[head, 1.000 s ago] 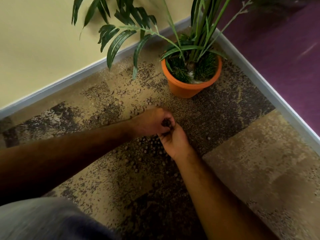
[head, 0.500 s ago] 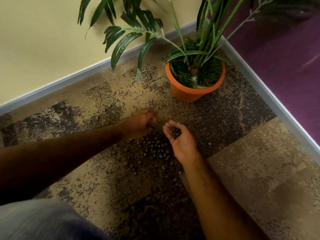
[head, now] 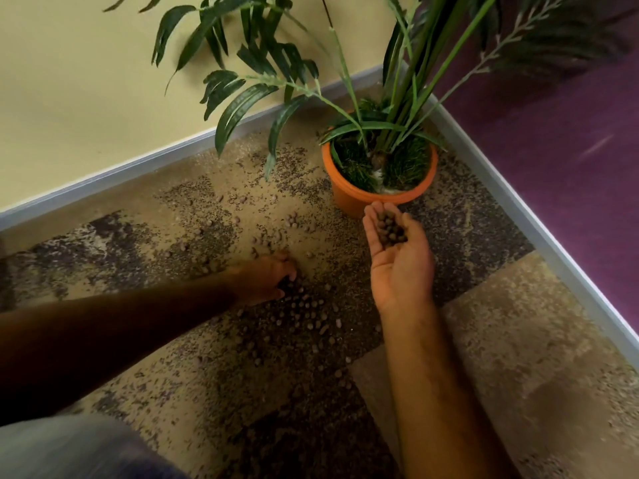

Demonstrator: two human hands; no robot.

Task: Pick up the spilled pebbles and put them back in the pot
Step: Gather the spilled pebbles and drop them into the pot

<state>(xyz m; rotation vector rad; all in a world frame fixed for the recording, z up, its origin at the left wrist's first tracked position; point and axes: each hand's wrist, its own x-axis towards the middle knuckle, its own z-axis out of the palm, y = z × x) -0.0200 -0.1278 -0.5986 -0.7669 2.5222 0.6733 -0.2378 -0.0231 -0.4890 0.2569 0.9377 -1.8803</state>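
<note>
right hand [head: 397, 261] cupping pebbles [head: 390, 229] near unlabelled orange pot [head: 349, 197]; left hand [head: 266, 281] on carpet [head: 518, 357]

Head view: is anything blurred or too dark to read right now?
Head view: left hand and forearm sit in deep shadow, its grip unclear; right hand is well lit, its pebbles sharp; the grey fabric at bottom left is smeared.

Left hand's [head: 266, 280] fingertips were curled under, grip on pebbles [head: 311, 311] unreadable. Plant [head: 397, 81] fronds ran off the top edge. Bottom-left cloth [head: 69, 451] was blurred.
</note>
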